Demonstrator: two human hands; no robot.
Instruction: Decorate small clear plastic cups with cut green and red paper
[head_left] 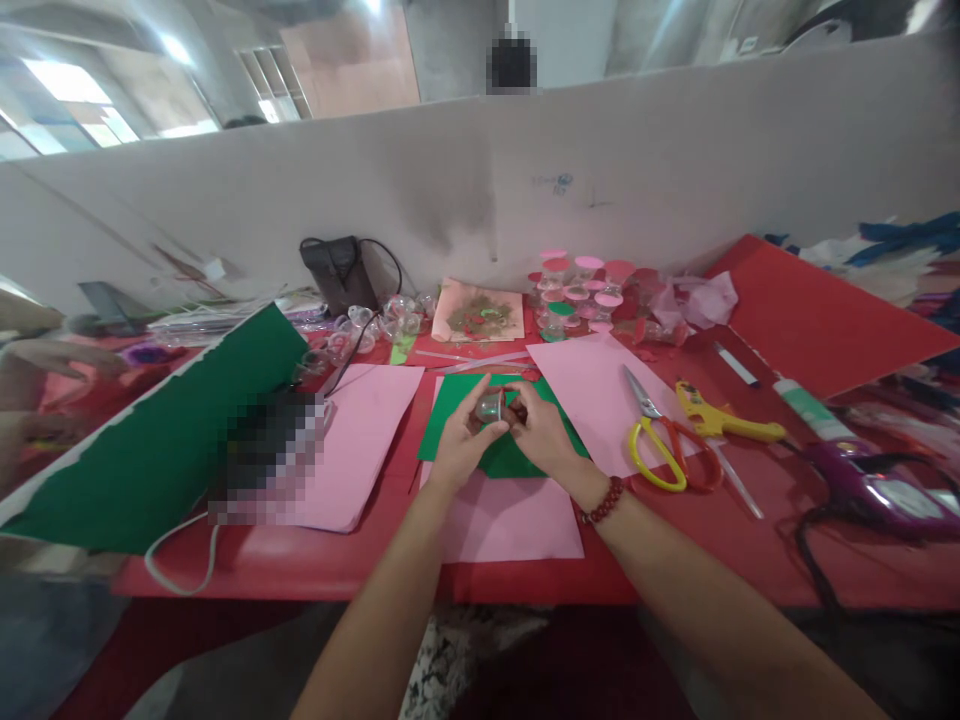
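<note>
In the head view, a small clear plastic cup (490, 409) lies on its side between my two hands. My left hand (466, 432) is closed round it, with the thumb below and a finger above. My right hand (544, 428), with a red bead bracelet on its wrist, has its fingertips pinched at the cup's right end; they partly cover that end. Under the hands is green paper (517, 460) lying over pink paper (510, 525).
Scissors (656, 455), a yellow glue gun (724, 415) and a purple device (881, 490) lie at right. Behind stand stacked clear cups with coloured discs (589, 285). Leaning green board (172, 435) is at left, red board (832, 310) at right. Another person's hand (60, 360) shows far left.
</note>
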